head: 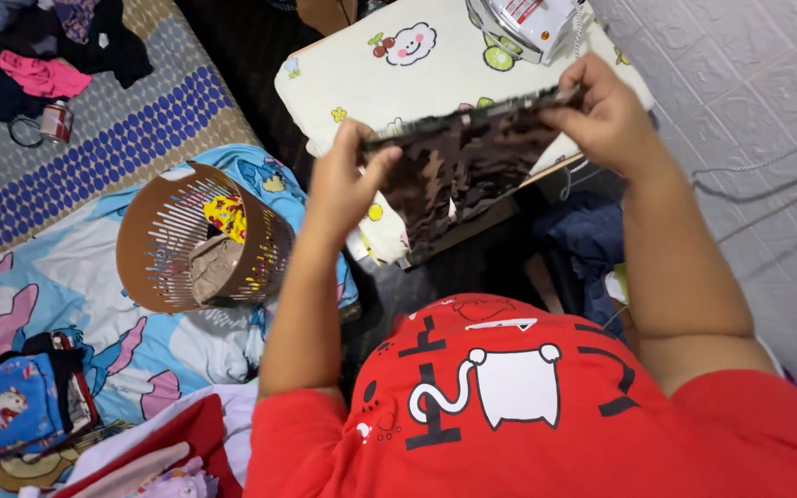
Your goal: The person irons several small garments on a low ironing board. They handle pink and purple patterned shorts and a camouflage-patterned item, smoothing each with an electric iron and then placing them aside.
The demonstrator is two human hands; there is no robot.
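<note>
I have my left hand (348, 180) pinched shut on one end of the waistband of a small dark camouflage garment (458, 171), and my right hand (606, 115) pinched shut on the other end, so the band is pulled taut between them and the cloth hangs loose below. The garment is held in the air just above the near edge of the ironing board (380, 69), not resting on it. As I judge it, this piece is spread out but not folded at all; no crease or doubled layer shows. The iron (528, 23) sits at the far end of the board, well apart from both hands. The board's cover is cream with small cartoon prints. To my left a brown slatted laundry basket (200, 240) lies tipped on its side on a light blue cartoon bedsheet (94, 267), with a few bits of cloth inside. Near the bottom left corner lies a heap of clothes (140, 452), which looks unsorted, so I reckon much is left. Farther off, dark and pink clothes lie on a striped mat (113, 120). A pale textured wall (749, 83) runs along my right
</note>
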